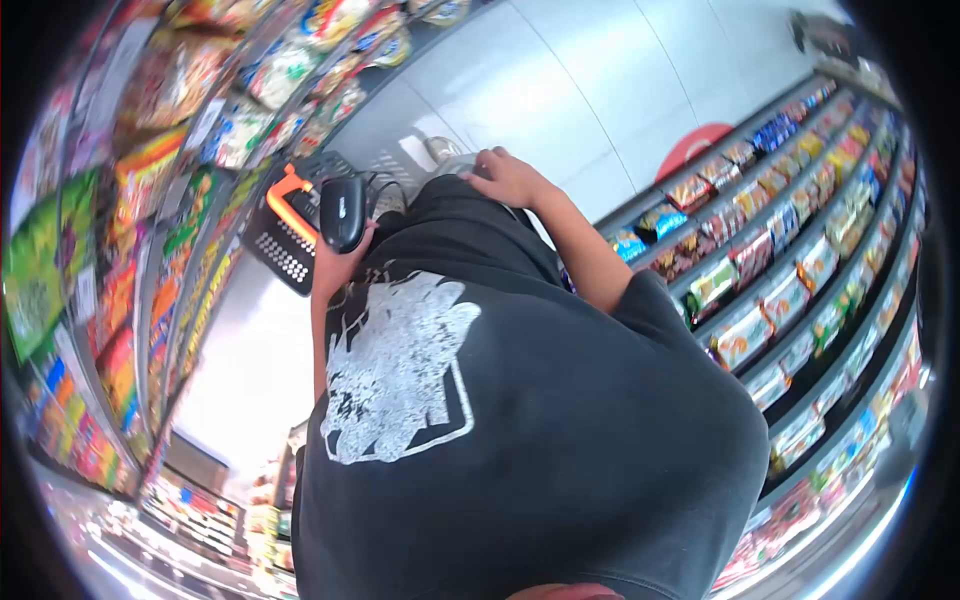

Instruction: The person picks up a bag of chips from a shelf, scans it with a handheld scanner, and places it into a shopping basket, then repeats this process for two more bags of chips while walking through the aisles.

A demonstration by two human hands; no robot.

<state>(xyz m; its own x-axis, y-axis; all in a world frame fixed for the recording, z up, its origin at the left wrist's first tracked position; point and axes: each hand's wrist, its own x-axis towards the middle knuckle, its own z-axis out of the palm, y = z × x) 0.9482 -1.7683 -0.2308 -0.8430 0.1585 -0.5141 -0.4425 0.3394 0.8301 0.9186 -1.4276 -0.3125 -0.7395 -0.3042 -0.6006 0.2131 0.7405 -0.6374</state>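
Two hands show in the head view, which looks down over a dark printed shirt (520,420) in a shop aisle. At picture left, one hand (340,262) is raised in front of the chest, its forearm running up from the shirt's edge; whether it is the left or the right hand I cannot tell, as the fisheye view seems turned round. Its fingers are wrapped round the lower end of a black scanner (343,210), mostly hidden behind it. The scanner stands just above that hand, its long axis roughly up and down in the picture, its broad head pointing away from the body toward the floor (560,90). A thin cable leaves it toward the right.

The other hand (508,178) lies at the end of a bare forearm that stretches away from the short sleeve, elbow bent a little. It rests palm down on the dark cloth over the thigh, fingers loosely curled and close together, pinching nothing.

Just beside the scanner, lower down, sits a black basket (290,250) with an orange handle (285,200). Shelves (800,270) of snack packets line both sides of the aisle.
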